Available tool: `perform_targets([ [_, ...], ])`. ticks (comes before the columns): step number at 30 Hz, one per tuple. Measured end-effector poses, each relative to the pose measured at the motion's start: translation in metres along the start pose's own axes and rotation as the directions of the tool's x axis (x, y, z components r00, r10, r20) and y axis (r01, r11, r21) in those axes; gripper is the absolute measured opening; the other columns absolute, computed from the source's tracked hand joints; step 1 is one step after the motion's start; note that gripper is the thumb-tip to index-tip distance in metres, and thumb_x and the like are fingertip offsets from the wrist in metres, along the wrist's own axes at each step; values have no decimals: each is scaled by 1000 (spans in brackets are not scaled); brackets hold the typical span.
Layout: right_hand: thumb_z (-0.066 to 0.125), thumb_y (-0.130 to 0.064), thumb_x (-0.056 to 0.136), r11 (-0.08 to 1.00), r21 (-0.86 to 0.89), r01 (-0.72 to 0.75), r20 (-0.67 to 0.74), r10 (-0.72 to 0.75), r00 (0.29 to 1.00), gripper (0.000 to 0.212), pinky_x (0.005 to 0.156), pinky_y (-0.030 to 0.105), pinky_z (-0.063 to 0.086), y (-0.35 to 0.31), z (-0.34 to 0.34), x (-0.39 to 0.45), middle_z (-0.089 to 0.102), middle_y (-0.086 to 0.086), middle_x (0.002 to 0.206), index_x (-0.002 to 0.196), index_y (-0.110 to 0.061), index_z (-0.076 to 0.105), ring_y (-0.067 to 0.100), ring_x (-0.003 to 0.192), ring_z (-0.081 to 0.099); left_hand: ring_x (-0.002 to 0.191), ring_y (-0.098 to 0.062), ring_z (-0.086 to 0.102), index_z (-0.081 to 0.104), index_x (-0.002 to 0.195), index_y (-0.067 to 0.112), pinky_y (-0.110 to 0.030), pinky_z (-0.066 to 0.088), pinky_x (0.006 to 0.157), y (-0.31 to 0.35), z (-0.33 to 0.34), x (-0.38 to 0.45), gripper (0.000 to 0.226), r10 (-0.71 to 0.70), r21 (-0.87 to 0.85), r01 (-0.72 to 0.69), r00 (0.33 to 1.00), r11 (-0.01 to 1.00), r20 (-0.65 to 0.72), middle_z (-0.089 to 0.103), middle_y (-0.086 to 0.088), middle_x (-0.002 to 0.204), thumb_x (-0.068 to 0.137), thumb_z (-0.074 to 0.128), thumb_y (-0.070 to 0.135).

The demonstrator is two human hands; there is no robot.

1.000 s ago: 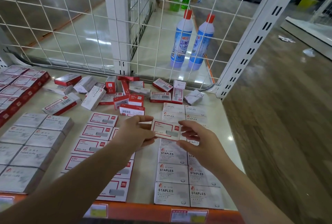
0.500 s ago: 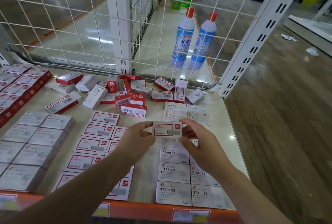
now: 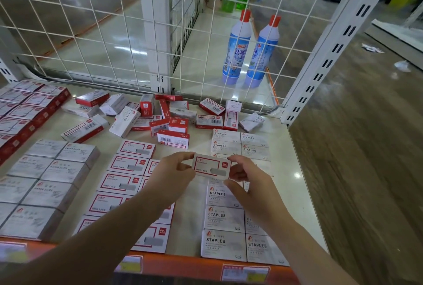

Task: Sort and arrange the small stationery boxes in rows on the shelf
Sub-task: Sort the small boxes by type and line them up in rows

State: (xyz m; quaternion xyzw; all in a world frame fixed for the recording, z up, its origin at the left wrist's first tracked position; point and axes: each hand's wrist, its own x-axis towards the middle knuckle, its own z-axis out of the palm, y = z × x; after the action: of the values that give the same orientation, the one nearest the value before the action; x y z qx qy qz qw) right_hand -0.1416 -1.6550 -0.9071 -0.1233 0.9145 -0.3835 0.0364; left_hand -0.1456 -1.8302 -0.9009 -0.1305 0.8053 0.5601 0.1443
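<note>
Reaching in over the shelf [image 3: 295, 184], both hands pinch one red-bordered box [image 3: 211, 167] by its short ends: left hand [image 3: 172, 172] fingers [image 3: 183, 156] on its left end, right hand [image 3: 249, 178] fingers [image 3: 238, 160] on its right. Since a second ago the box has levelled out, label up, and sits slightly farther from the front edge. Beneath the right fingers run the white STAPLES boxes [image 3: 223, 219]; under the left, the red-bordered rows [image 3: 120, 183]. Beyond the fingers lies the unsorted heap [image 3: 174, 120], unchanged.
</note>
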Motion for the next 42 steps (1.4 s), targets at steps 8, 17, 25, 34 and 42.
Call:
perform_targets([
  [8, 56, -22, 90, 999, -41, 31, 40, -29, 999, 32, 91, 14, 43, -8, 6, 10, 57, -17, 110, 121, -30, 49, -1, 100, 52, 96, -12, 51, 51, 122, 18, -10, 46, 54, -4, -17, 3, 27, 38, 117, -29, 996, 993, -77, 57, 5, 106, 96, 45, 12],
  [17, 52, -25, 93, 997, -74, 28, 43, -24, 999, 34, 80, 14, 40, -26, 22, 40, 55, -12, 103, 127, -24, 45, 3, 93, 50, 106, -18, 56, 52, 127, 25, -30, 51, 83, -17, -52, -1, 38, 113, 418, 19, 951, 908, -288, 50, 2, 134, 91, 52, 12],
  [25, 57, -19, 90, 997, -14, -78, 108, 79, 991, 24, 64, 7, 37, -36, 39, 62, 50, -20, 81, 113, -25, 52, -4, 75, 49, 127, -17, 40, 49, 131, 26, -35, 45, 99, -37, -66, 4, 42, 166, 580, 0, 958, 814, -233, 42, 3, 141, 90, 52, 16],
  [34, 59, -23, 88, 988, -4, -152, 137, 151, 979, 27, 64, 9, 41, -37, 53, 73, 56, -14, 87, 115, -21, 55, 4, 83, 56, 136, -10, 27, 38, 140, 25, -31, 29, 111, -42, -66, 10, 47, 237, 691, -90, 964, 717, -120, 32, 8, 148, 94, 46, 19],
  [42, 51, -21, 91, 991, -106, -79, 133, 93, 987, 22, 62, 12, 38, -37, 65, 72, 63, -5, 102, 112, -23, 60, 8, 83, 53, 135, -9, 31, 36, 141, 26, -29, 34, 109, -40, -67, 10, 45, 234, 691, -119, 969, 713, -75, 31, 10, 149, 97, 41, 24],
])
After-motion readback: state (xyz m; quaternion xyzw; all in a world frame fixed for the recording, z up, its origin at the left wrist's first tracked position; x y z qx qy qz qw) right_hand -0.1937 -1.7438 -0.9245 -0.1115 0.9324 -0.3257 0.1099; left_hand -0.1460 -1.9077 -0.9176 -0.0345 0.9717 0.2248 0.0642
